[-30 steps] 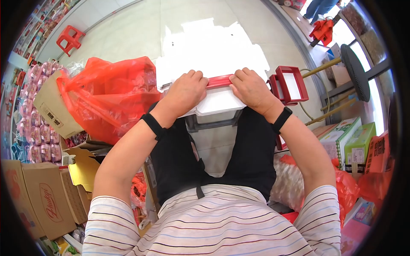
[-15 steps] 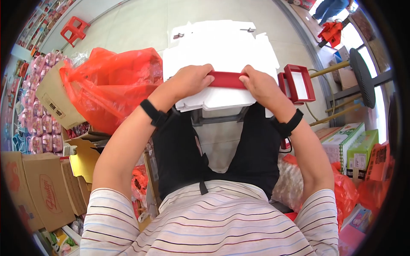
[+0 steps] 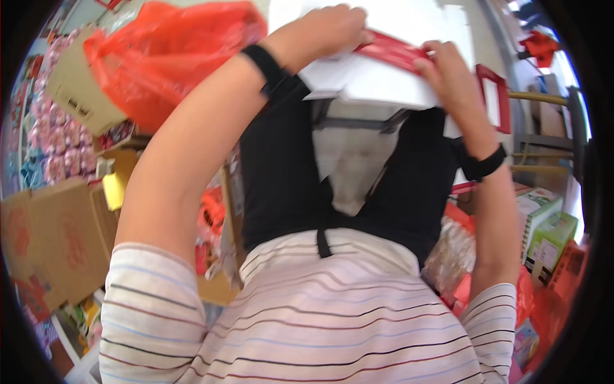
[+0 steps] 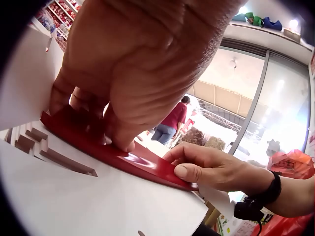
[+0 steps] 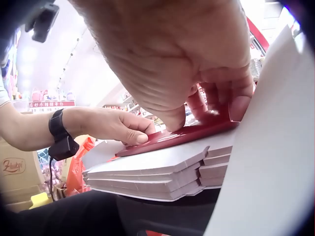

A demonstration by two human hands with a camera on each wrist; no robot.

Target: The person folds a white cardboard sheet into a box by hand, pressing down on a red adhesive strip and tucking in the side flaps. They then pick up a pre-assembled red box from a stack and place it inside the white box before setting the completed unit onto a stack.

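A glossy red folded card strip (image 3: pixel 398 52) lies along the near part of a white card sheet (image 3: pixel 384 89). My left hand (image 3: pixel 329 31) grips its left end, with thumb on the near side and fingers over the far side. At the opposite end my right hand (image 3: pixel 453 75) pinches the strip between thumb and fingers. In the right wrist view, the strip rests on a thick stack of white die-cut cards (image 5: pixel 147 174) with notched edges. Part of the white card stands up beside the right hand in that view.
Red open trays with white insides (image 3: pixel 502 96) stand right of the stack. A large red plastic bag (image 3: pixel 173 64) sits to the left, near cardboard boxes (image 3: pixel 57 243). A grey-framed stool (image 3: pixel 358 118) supports the stack between the knees. Green and white cartons (image 3: pixel 543 240) lie at right.
The head view has shifted, so hands and cards appear higher and farther right. The red strip has turned from level to slanting down rightward. Both hands keep hold of its ends.
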